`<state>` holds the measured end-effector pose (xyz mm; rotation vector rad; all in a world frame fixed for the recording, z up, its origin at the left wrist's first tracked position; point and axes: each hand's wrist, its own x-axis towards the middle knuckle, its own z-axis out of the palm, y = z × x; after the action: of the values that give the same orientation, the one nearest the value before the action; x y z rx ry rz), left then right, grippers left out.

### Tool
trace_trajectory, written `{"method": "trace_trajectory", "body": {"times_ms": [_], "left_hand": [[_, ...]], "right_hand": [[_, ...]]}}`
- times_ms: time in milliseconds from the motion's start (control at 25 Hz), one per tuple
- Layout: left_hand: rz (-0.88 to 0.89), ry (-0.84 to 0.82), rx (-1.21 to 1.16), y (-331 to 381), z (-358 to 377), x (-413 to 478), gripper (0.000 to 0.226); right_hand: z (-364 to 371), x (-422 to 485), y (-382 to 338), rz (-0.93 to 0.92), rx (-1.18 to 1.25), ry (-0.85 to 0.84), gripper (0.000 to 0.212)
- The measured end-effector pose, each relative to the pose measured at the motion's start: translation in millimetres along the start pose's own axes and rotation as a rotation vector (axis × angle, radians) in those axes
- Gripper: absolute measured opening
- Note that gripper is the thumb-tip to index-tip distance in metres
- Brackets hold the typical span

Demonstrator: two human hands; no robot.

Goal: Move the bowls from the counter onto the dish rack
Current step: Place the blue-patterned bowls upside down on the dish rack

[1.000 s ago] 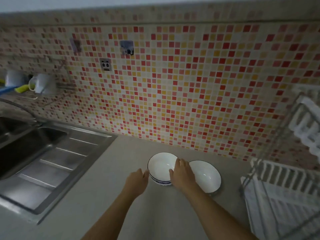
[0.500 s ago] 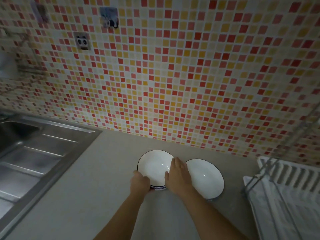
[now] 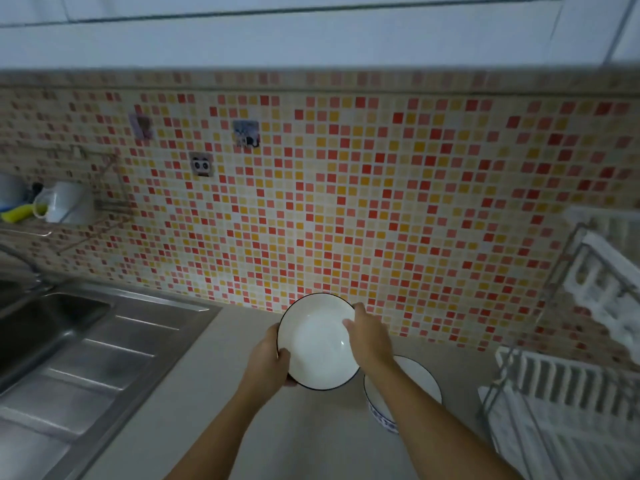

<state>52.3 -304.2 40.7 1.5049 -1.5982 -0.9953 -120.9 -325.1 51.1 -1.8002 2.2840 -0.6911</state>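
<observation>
A white bowl with a dark rim [image 3: 317, 341] is held up off the grey counter [image 3: 304, 441], tilted so its inside faces me. My left hand [image 3: 272, 362] grips its left rim and my right hand [image 3: 369, 337] grips its right rim. A second white bowl with a blue pattern [image 3: 414, 382] stands on the counter just below and to the right, partly hidden by my right forearm. The white dish rack with a metal frame [image 3: 568, 386] stands at the right edge, apart from both bowls.
A steel sink with a ribbed drainboard [image 3: 79, 351] fills the left. A wall shelf with a white cup [image 3: 65, 202] hangs above it. The mosaic tile wall [image 3: 346, 202] runs close behind the counter.
Both hands closed on the left bowl and lifted it off the counter, tilting it toward me. The second bowl stayed put. My view tipped upward.
</observation>
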Motion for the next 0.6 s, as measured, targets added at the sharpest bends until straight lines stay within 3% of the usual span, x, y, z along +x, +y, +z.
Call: {"method": "trace_trajectory", "body": {"times_ms": [200, 400, 600], "left_hand": [[0.236, -0.097, 0.013, 55, -25, -42, 0.049], [0.499, -0.119, 0.27, 134, -22, -70, 0.034], [0.779, 0.076, 0.348, 198, -18, -109, 0.047]], "right_hand": [[-78, -53, 5, -0.122, 0.022, 0.233, 0.032], [-151, -103, 27, -0.254, 0.103, 0.476, 0.03], [-238, -143, 32, -0.399, 0.113, 0.708, 0.038]]}}
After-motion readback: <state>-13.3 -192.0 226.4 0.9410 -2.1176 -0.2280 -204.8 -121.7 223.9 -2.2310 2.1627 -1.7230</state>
